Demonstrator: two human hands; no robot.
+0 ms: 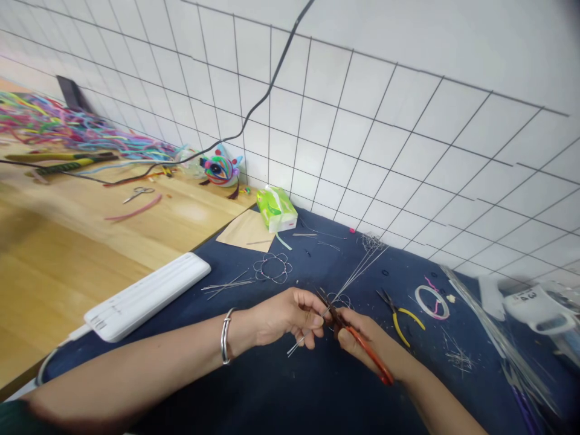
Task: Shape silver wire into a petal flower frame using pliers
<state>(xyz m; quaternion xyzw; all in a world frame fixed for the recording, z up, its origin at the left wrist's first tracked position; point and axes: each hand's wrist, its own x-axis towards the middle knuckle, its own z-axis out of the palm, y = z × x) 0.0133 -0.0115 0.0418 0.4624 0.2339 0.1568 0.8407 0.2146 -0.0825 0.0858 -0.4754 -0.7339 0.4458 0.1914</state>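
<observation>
My left hand (294, 320) is closed, pinching several thin metal wires (357, 275) between thumb and fingers. The wires slant up and right toward the wall, and their short ends stick out below my fingers. In my right hand (369, 335) is a pair of red-handled pliers (365, 350). Their dark jaws lie across the wires beside my left fingertips; whether they bite on the wire I cannot tell. A bent wire loop (342, 299) shows partly behind the jaws. Left of the hands, a flower-shaped wire ring (273, 267) lies flat near loose straight wires (229, 285).
Yellow-handled pliers (401, 317), a white coil (432, 302) and wire scraps (460, 359) lie to the right, with a white glue gun (539, 308) beyond. A power strip (147, 296) and tissue pack (276, 208) stand left. Small scissors (138, 194) rest on the wooden table.
</observation>
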